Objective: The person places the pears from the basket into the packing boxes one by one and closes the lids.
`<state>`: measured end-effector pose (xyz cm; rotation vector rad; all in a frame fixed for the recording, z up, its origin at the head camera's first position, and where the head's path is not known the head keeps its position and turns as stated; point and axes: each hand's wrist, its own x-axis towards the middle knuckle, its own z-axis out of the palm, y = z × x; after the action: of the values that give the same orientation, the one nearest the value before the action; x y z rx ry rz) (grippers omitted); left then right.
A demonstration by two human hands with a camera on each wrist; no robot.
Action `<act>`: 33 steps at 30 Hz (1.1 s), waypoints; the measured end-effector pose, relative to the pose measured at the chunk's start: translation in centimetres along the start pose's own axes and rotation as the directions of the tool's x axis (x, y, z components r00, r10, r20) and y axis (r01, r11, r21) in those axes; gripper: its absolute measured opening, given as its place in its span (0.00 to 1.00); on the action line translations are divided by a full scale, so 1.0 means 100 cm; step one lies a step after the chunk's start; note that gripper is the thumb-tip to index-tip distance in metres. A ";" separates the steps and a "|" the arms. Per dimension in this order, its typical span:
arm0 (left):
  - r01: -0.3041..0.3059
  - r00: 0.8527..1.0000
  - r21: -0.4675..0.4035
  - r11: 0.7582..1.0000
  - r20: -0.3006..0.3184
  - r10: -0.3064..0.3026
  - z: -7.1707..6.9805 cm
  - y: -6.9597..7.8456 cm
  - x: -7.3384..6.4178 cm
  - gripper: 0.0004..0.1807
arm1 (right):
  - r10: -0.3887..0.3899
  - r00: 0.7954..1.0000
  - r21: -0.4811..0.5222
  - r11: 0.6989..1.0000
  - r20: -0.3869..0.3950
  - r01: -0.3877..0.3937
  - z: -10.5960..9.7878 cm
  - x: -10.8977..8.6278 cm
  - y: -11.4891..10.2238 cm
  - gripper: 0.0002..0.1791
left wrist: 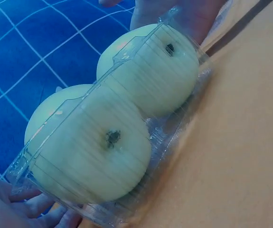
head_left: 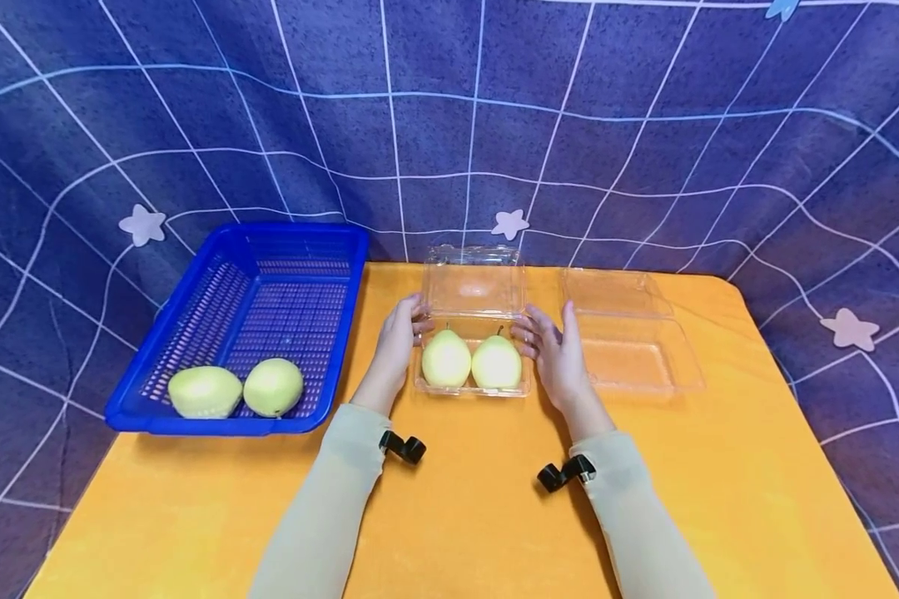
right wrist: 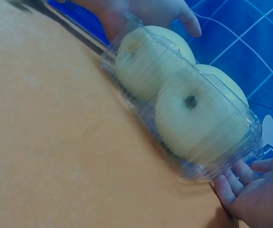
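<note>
Two pale yellow-green pears (head_left: pixel 446 359) sit side by side in a clear plastic clamshell box (head_left: pixel 471 391) in the head view, stems pointing away from me. The box's lid (head_left: pixel 474 283) stands raised at the back. My left hand (head_left: pixel 395 337) is at the box's left side, fingers extended along its wall. On the other side, my right hand (head_left: pixel 562 358) has its fingertips at the right wall, thumb raised. In the right wrist view the right fingers (right wrist: pixel 229 183) reach the box's lower end. Neither hand is curled round anything.
A blue plastic basket (head_left: pixel 345 333) stands at the left, with two more pears (head_left: pixel 273 388) near its front. Right of my right hand lies another clear clamshell box (head_left: pixel 682 358), lid folded back. A blue grid-patterned curtain (head_left: pixel 449 133) hangs behind the orange-covered table (head_left: pixel 464 499).
</note>
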<state>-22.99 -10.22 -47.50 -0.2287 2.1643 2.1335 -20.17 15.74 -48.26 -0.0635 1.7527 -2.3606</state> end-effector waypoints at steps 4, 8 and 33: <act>-0.007 1.000 -0.015 1.000 0.016 0.007 -0.002 0.000 -0.001 0.37 | -0.015 1.000 -0.006 1.000 0.005 0.015 0.000 0.001 0.002 0.56; -0.019 1.000 -0.026 0.999 0.012 0.019 -0.001 -0.001 -0.001 0.36 | -0.029 0.999 -0.022 0.999 0.014 0.030 0.001 0.000 0.003 0.55; -0.079 0.993 0.107 0.991 -0.078 0.088 0.007 0.007 -0.009 0.32 | -0.024 1.000 -0.060 0.998 0.002 0.024 0.004 -0.003 -0.004 0.52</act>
<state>-22.28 -9.52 -46.64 -0.2256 2.3632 2.0813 -19.89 15.51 -47.70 -0.0957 1.8326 -2.3240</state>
